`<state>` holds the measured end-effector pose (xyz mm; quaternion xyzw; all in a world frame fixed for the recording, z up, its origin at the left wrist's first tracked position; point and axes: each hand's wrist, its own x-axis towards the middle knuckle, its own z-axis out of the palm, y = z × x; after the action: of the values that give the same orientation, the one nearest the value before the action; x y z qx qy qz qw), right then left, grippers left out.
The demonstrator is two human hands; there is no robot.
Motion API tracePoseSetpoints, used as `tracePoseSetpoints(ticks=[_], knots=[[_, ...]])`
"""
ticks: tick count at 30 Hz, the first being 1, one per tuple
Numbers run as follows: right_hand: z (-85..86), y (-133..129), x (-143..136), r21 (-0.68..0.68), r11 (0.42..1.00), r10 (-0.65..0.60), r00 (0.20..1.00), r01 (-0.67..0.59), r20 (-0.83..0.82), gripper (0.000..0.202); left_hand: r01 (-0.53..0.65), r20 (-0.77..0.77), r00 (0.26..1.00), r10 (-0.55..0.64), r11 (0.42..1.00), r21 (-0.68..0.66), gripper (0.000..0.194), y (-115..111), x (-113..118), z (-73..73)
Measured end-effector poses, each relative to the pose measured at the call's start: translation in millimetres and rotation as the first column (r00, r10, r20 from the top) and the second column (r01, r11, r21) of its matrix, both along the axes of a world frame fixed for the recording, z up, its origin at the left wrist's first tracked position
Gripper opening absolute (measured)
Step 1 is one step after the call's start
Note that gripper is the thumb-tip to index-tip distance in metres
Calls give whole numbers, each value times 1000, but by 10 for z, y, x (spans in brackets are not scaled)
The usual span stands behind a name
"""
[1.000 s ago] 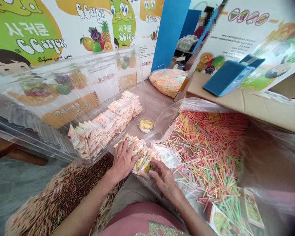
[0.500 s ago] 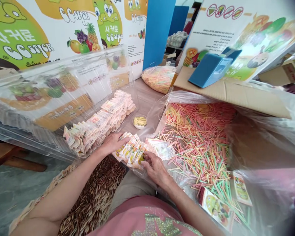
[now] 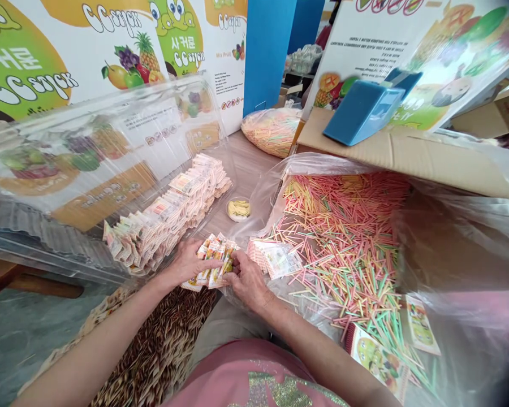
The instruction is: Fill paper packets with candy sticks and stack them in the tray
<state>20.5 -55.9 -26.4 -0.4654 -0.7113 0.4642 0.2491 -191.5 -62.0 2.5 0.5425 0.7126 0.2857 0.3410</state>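
Both my hands are on a small stack of printed candy sachets [image 3: 212, 261] at the table's near edge. My left hand [image 3: 187, 263] closes round its left end, thumb lying across the top. At the right end, my right hand [image 3: 248, 281] grips the sachets between thumb and fingers. Left of them a long row of packed sachets [image 3: 172, 212] leans inside a clear plastic tray [image 3: 220, 121]. A few flat sachets [image 3: 275, 257] lie just right of my right hand. Behind the stack stands a small round dish [image 3: 238, 210] with yellow pieces in it.
Loose coloured candy sticks [image 3: 348, 226] spill from a plastic-lined carton [image 3: 441, 164] on the right. A blue tape dispenser [image 3: 360, 113] sits on its flap. Behind are a full bag of sticks [image 3: 271, 131] and printed boxes [image 3: 186, 45]. Two sachet packs [image 3: 377, 359] lie front right.
My hands have drawn closer together, squeezing the fanned sachets into a tighter stack. The stack has shifted slightly left. My view has also moved a little.
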Motion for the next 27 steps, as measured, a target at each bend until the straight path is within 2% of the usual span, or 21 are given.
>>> tracePoseSetpoints(ticks=[3,5,7,9,11,12,13,15,17,18,20,21,22,24,25,26,27], knots=[[-46,-17,-49,-37,999,-18,998,15,-66,33,4,9,1000,-4,1000,-29,64,-109,32,20],[-71,-26,-84,-73,996,-56,990,46,-129,42,-26,-19,999,26,999,-40,71,-182,77,44],[-94,-25,-112,-126,988,-110,975,86,-194,67,-89,-65,994,88,996,-24,74,-255,137,58],[-126,-10,-133,-197,974,-156,957,109,-244,95,-161,-41,986,162,987,14,71,-340,200,38],[-165,11,-147,-274,956,-188,941,108,-283,111,-225,81,972,220,973,54,61,-451,251,-32],[-180,22,-150,-318,944,-187,933,84,-306,113,-248,163,959,234,966,75,58,-519,273,-80],[-186,30,-149,-365,930,-168,926,35,-339,110,-269,243,940,239,958,97,56,-595,292,-128],[-143,44,-128,-452,881,-79,898,-141,-433,92,-312,357,902,241,937,157,57,-755,327,-196],[5,65,-70,-462,830,20,845,-312,-534,70,-341,389,893,226,905,256,59,-885,363,-173],[121,85,-27,-421,836,67,826,-353,-559,64,-336,379,903,201,881,332,59,-920,379,-121],[395,156,73,-251,905,155,816,-343,-557,59,-256,321,943,89,809,530,59,-892,400,29],[526,205,122,-132,938,201,813,-321,-546,59,-187,275,961,9,752,632,62,-827,401,101],[631,257,163,-38,949,238,792,-313,-563,58,-110,223,972,-77,685,720,67,-735,392,150],[710,350,207,19,939,283,740,-344,-610,56,6,136,970,-203,577,817,83,-508,348,135],[672,383,208,-11,934,270,727,-356,-632,57,38,115,966,-233,567,823,91,-397,313,63],[583,406,199,-68,932,233,734,-355,-638,58,51,113,966,-233,599,799,96,-303,274,-44],[457,418,183,-135,935,178,760,-329,-625,62,51,117,971,-209,659,751,103,-232,231,-175]])
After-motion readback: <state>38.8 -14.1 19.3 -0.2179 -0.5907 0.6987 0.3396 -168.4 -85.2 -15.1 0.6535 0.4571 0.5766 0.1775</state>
